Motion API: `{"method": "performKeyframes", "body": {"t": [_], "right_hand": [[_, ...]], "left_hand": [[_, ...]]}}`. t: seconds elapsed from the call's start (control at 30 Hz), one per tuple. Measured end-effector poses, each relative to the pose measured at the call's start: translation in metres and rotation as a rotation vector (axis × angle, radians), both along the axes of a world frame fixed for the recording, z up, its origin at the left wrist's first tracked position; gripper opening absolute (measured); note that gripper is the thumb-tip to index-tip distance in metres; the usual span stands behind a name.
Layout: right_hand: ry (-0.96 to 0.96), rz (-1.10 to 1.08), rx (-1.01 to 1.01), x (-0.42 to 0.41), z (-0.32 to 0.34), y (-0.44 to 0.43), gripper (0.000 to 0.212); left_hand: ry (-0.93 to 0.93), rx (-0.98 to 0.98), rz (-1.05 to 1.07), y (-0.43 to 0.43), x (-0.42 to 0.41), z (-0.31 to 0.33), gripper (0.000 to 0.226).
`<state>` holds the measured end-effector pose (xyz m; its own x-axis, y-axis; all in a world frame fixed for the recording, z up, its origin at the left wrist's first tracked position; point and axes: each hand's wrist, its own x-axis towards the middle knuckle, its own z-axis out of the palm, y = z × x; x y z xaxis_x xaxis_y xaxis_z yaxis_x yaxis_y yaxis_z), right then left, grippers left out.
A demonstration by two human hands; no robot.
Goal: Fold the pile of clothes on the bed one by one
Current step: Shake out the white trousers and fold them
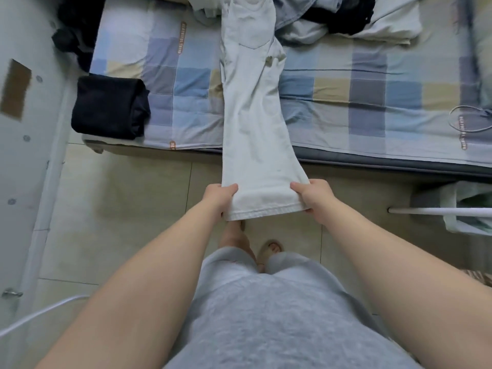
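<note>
A pair of pale white trousers (253,107) lies lengthwise across the checked bed (367,94), legs laid one on the other, stretching past the bed's front edge over the floor. My left hand (221,198) grips the left corner of the hem. My right hand (314,195) grips the right corner, so the hem hangs taut between them. The waist end reaches the pile of unfolded clothes (319,14) at the back of the bed. A folded dark garment (109,106) sits on the bed's front left corner.
A white wall panel (26,145) runs along the left. A white rail with a pale green bag (463,209) stands at the right on the tiled floor (119,209). A white cable (468,119) lies at the bed's right end.
</note>
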<state>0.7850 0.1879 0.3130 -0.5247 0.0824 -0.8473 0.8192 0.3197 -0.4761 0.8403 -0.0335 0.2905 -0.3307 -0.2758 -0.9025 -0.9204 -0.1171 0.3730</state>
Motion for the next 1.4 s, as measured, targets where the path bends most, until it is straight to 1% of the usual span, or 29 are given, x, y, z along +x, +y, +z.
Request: {"method": "performKeyframes", "body": {"t": [0.07, 0.13, 0.2, 0.23, 0.3, 0.4, 0.5, 0.57, 0.67, 0.8, 0.93, 1.03, 1.13, 1.2, 1.33, 1.4], "right_hand": [[-0.052, 0.041, 0.007, 0.029, 0.004, 0.012, 0.009], [-0.154, 0.074, 0.021, 0.056, 0.006, 0.022, 0.017], [-0.235, 0.08, 0.031, 0.075, 0.011, 0.028, 0.021], [-0.254, 0.07, 0.025, 0.081, 0.013, 0.03, 0.023], [-0.256, 0.052, 0.012, 0.082, 0.017, 0.031, 0.026], [-0.208, 0.026, -0.005, 0.071, 0.025, 0.028, 0.027], [-0.155, -0.02, -0.039, 0.05, 0.033, 0.021, 0.034], [-0.125, -0.069, -0.074, 0.029, 0.04, 0.014, 0.034], [-0.103, -0.16, -0.135, -0.012, 0.049, -0.002, 0.025], [-0.121, -0.303, -0.211, -0.087, 0.059, -0.034, 0.008], [-0.089, -0.409, -0.27, -0.18, 0.062, -0.082, 0.013], [-0.086, -0.492, -0.296, -0.256, 0.055, -0.116, 0.013], [-0.096, -0.562, -0.298, -0.327, 0.039, -0.146, 0.016], [-0.083, -0.589, -0.294, -0.371, 0.021, -0.162, 0.017], [-0.072, -0.647, -0.261, -0.451, -0.033, -0.181, 0.012], [-0.034, -0.667, -0.248, -0.487, -0.062, -0.187, 0.01]], "left_hand": [[-0.085, 0.002, -0.03, 0.007, 0.032, 0.004, 0.045], [-0.194, 0.045, -0.049, 0.009, 0.064, 0.002, 0.05], [-0.27, 0.092, -0.073, 0.01, 0.086, 0.005, 0.051], [-0.285, 0.103, -0.083, 0.012, 0.092, 0.014, 0.047], [-0.282, 0.115, -0.087, 0.016, 0.096, 0.029, 0.034], [-0.213, 0.146, -0.043, 0.017, 0.088, 0.041, 0.021], [-0.157, 0.183, 0.03, 0.013, 0.068, 0.046, 0.017], [-0.11, 0.211, 0.098, 0.006, 0.048, 0.05, 0.014], [-0.055, 0.287, 0.229, -0.007, 0.005, 0.058, 0.009], [0.042, 0.34, 0.323, -0.04, -0.075, 0.058, 0.01], [0.095, 0.352, 0.397, -0.082, -0.173, 0.057, 0.013], [0.086, 0.35, 0.388, -0.114, -0.25, 0.052, 0.013], [0.067, 0.352, 0.372, -0.141, -0.32, 0.042, 0.013], [0.074, 0.347, 0.361, -0.154, -0.366, 0.03, 0.019], [0.072, 0.322, 0.36, -0.171, -0.453, -0.01, 0.025], [0.091, 0.355, 0.374, -0.173, -0.49, -0.034, 0.023]]}}
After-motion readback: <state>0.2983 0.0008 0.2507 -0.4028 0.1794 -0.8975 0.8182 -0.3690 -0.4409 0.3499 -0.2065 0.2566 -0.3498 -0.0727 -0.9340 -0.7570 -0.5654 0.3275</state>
